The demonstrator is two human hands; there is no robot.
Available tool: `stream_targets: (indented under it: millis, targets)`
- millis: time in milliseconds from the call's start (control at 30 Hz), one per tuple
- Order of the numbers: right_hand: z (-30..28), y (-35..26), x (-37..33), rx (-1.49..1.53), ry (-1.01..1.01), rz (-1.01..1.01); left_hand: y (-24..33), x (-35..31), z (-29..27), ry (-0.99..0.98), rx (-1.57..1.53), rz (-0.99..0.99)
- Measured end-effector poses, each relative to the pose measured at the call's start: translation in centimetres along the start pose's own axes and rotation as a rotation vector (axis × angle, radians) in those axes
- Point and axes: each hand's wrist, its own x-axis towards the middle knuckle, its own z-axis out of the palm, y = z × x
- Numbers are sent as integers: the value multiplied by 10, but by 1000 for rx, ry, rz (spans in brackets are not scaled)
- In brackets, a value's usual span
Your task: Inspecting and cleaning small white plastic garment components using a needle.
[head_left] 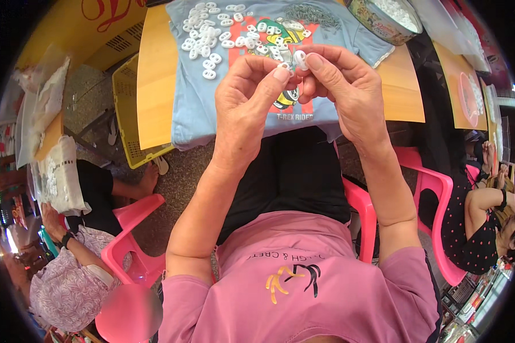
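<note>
Both hands are raised over the near half of a blue printed T-shirt spread on the table. My left hand pinches a small white plastic piece between thumb and forefinger. Beside it, my right hand grips a white oval plastic piece with a hole in its fingertips. The fingertips of the two hands nearly meet; whether the pieces touch I cannot tell. Beyond my left hand lie many loose white two-holed oval pieces. More white pieces lie just past my fingers. A heap of small grey metal parts sits farther back.
A round tin full of white pieces stands at the back right of the wooden table. A yellow crate is left of the table. People sit on pink chairs at both sides, with white pieces before them.
</note>
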Motion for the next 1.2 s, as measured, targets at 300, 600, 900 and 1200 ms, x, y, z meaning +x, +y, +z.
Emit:
stream_targets:
  millis: [300,600,900,1200]
  targets:
    - [4,-5,-6,-284,36,-185,7,-3,4,20,-17,-53]
    - [6,-8,-7,-361,30,-180,13,-6,8,82,58,-82]
    - [8,-8,-5,-401,47,-134,14,-7,8,112,81,-104]
    - [7,-9,-4,-346,9,-120,16,-6,5,94,61,-117]
